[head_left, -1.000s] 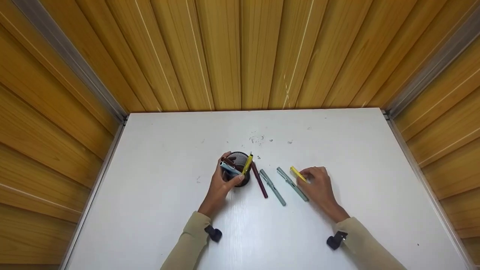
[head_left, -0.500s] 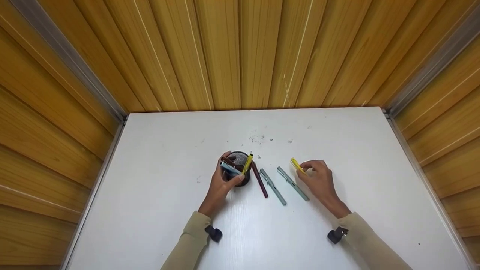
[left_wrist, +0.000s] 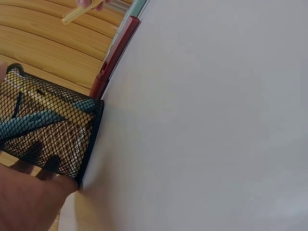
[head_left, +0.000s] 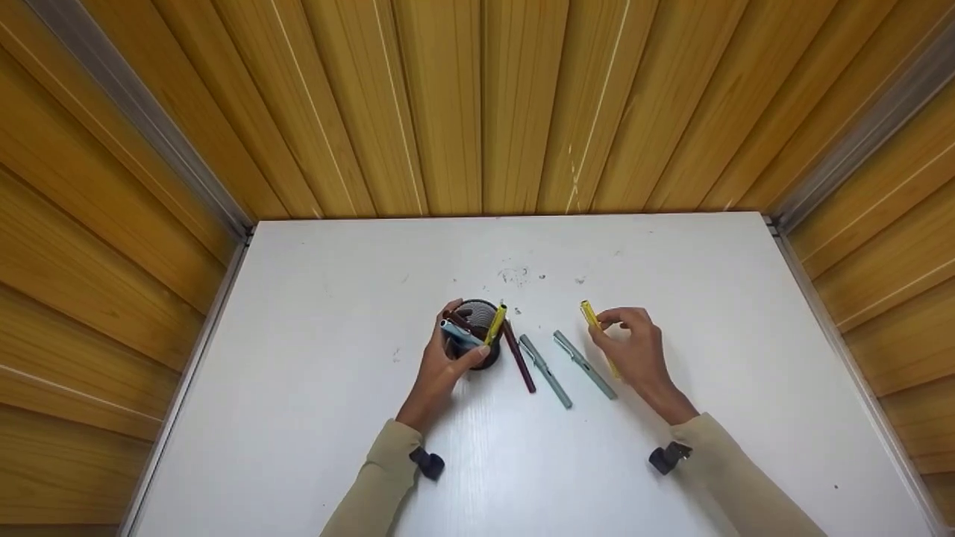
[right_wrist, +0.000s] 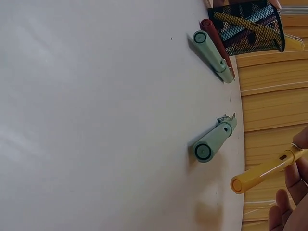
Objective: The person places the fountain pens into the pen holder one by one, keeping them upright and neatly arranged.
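My left hand (head_left: 440,377) grips a black mesh pen cup (left_wrist: 45,127) that stands on the table, thumb at its near side. Out of the cup lean a light blue pen (head_left: 461,333), a dark brown pen (head_left: 456,319) and a yellow pen (head_left: 495,324). Between thumb and fingers, my right hand (head_left: 636,349) pinches another yellow pen (right_wrist: 262,175), held tilted above the table. To its left lie two grey-green pens, the nearer one (head_left: 584,365) and the farther one (head_left: 546,371). A dark red pen (head_left: 520,358) rests right beside the cup.
All of this is on a white table (head_left: 336,298) with small dark marks (head_left: 515,276) behind the cup. Wood-patterned panels (head_left: 477,112) wall in the table at the back and on both sides.
My right hand has lifted the yellow pen and moved it away from me, off the nearer grey-green pen, tipping it more upright. My left hand and the cup have stayed put.
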Action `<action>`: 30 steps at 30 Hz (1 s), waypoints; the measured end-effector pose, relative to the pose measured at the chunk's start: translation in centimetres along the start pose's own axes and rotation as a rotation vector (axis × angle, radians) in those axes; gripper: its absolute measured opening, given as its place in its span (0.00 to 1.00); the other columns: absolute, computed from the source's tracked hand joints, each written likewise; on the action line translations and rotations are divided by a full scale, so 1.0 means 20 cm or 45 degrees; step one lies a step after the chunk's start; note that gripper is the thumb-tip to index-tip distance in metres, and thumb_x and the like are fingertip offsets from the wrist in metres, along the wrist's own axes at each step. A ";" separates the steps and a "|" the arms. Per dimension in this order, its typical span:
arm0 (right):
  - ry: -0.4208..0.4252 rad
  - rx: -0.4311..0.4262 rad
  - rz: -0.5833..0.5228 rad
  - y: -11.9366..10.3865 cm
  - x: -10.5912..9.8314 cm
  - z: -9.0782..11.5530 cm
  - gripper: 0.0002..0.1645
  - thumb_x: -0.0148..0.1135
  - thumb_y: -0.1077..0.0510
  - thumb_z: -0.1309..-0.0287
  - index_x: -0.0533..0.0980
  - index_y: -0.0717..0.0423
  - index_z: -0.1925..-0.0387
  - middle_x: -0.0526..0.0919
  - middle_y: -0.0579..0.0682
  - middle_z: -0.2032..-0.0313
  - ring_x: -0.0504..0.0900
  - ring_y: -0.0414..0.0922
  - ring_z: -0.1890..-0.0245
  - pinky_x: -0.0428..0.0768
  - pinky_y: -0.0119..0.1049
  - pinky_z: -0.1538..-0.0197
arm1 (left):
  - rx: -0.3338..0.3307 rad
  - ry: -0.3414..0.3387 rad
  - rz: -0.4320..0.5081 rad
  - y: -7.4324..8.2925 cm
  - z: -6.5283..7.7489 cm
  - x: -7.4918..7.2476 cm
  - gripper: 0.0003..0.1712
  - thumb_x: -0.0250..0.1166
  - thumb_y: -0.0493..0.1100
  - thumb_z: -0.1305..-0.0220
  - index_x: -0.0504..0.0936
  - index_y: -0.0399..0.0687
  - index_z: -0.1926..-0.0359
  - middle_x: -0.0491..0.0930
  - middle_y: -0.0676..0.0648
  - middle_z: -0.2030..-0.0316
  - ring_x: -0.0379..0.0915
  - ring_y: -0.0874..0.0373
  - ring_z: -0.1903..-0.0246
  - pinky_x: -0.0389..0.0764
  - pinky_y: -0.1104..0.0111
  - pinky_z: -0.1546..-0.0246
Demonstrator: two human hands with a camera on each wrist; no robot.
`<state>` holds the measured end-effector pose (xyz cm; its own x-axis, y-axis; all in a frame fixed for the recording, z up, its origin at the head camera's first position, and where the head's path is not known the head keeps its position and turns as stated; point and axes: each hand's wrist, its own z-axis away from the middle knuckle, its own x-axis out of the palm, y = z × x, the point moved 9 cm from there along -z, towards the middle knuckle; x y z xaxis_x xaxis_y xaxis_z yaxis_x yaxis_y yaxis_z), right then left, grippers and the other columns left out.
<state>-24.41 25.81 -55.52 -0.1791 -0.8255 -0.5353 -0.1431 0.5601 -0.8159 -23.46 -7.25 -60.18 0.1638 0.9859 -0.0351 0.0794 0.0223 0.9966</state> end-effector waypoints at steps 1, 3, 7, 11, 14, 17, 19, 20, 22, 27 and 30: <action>0.003 -0.006 -0.004 -0.01 0.00 0.00 0.10 0.79 0.65 0.36 0.87 0.62 0.54 0.87 0.57 0.56 0.78 0.50 0.48 0.73 0.43 0.42 | 0.003 -0.003 0.005 0.00 0.00 0.00 0.53 0.77 0.47 0.30 0.58 0.56 0.13 0.70 0.43 0.24 0.68 0.47 0.26 0.64 0.49 0.23; 0.008 -0.023 -0.014 -0.03 0.00 0.00 0.10 0.79 0.65 0.36 0.87 0.62 0.54 0.87 0.57 0.56 0.78 0.50 0.48 0.74 0.42 0.42 | 0.003 -0.006 0.009 0.00 0.00 0.01 0.52 0.77 0.47 0.30 0.58 0.56 0.13 0.71 0.43 0.24 0.68 0.48 0.26 0.64 0.49 0.24; 0.014 -0.063 -0.044 -0.06 0.00 -0.01 0.10 0.78 0.67 0.36 0.87 0.62 0.55 0.88 0.56 0.57 0.79 0.49 0.47 0.74 0.46 0.41 | 0.008 -0.012 0.010 0.00 0.00 0.01 0.52 0.76 0.45 0.30 0.58 0.55 0.13 0.71 0.42 0.25 0.69 0.46 0.27 0.66 0.48 0.25; 0.014 -0.100 -0.065 -0.09 0.02 -0.02 0.09 0.78 0.67 0.37 0.87 0.61 0.55 0.88 0.55 0.58 0.79 0.49 0.47 0.75 0.54 0.40 | 0.013 -0.014 0.004 0.00 0.00 0.00 0.52 0.76 0.45 0.30 0.57 0.56 0.13 0.70 0.42 0.24 0.69 0.46 0.27 0.67 0.50 0.25; 0.015 -0.129 -0.071 -0.12 0.03 -0.02 0.09 0.79 0.67 0.37 0.88 0.61 0.56 0.88 0.54 0.58 0.79 0.49 0.47 0.74 0.54 0.41 | 0.021 -0.017 0.013 0.00 0.00 0.00 0.53 0.76 0.44 0.30 0.56 0.54 0.13 0.70 0.41 0.25 0.70 0.47 0.27 0.68 0.51 0.25; 0.012 -0.160 -0.077 -0.16 0.04 -0.03 0.09 0.79 0.68 0.37 0.88 0.61 0.56 0.89 0.54 0.58 0.79 0.49 0.47 0.74 0.52 0.41 | 0.027 -0.023 0.032 0.01 0.00 0.00 0.53 0.76 0.44 0.29 0.55 0.53 0.12 0.70 0.41 0.25 0.70 0.46 0.27 0.69 0.52 0.26; 0.012 -0.176 -0.088 -0.18 0.04 -0.03 0.09 0.79 0.68 0.37 0.88 0.61 0.56 0.89 0.54 0.58 0.79 0.49 0.47 0.73 0.51 0.41 | 0.025 -0.025 0.037 0.01 0.00 0.00 0.53 0.76 0.45 0.29 0.55 0.54 0.12 0.70 0.41 0.24 0.70 0.47 0.27 0.69 0.53 0.26; 0.012 -0.181 -0.093 -0.19 0.04 -0.03 0.09 0.79 0.68 0.38 0.88 0.61 0.56 0.89 0.54 0.58 0.79 0.49 0.47 0.73 0.50 0.40 | 0.023 -0.026 0.037 0.01 0.00 0.00 0.53 0.76 0.45 0.29 0.55 0.56 0.12 0.69 0.42 0.24 0.69 0.47 0.26 0.69 0.53 0.26; 0.014 -0.192 -0.100 -0.21 0.04 -0.03 0.09 0.79 0.68 0.38 0.88 0.61 0.57 0.89 0.54 0.58 0.78 0.49 0.47 0.72 0.48 0.40 | 0.017 -0.030 0.033 0.01 0.00 0.00 0.53 0.76 0.46 0.28 0.55 0.59 0.12 0.69 0.43 0.24 0.68 0.48 0.25 0.68 0.52 0.25; 0.013 -0.218 -0.099 -0.26 0.04 -0.03 0.10 0.80 0.68 0.39 0.88 0.60 0.57 0.89 0.52 0.58 0.78 0.47 0.46 0.72 0.43 0.40 | 0.013 -0.032 0.034 0.00 0.01 0.00 0.52 0.76 0.47 0.28 0.56 0.63 0.13 0.69 0.44 0.24 0.67 0.49 0.24 0.67 0.51 0.23; 0.010 -0.243 -0.107 -0.29 0.04 -0.04 0.10 0.80 0.69 0.39 0.88 0.59 0.57 0.89 0.51 0.58 0.78 0.46 0.47 0.72 0.42 0.40 | 0.016 -0.030 0.045 0.00 0.00 0.00 0.52 0.76 0.46 0.29 0.57 0.64 0.13 0.69 0.43 0.24 0.68 0.49 0.25 0.68 0.51 0.24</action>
<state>-24.50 21.87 -51.05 -0.1664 -0.8697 -0.4648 -0.3397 0.4930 -0.8010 -23.35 -7.18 -60.15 0.1896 0.9819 -0.0014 0.0858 -0.0151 0.9962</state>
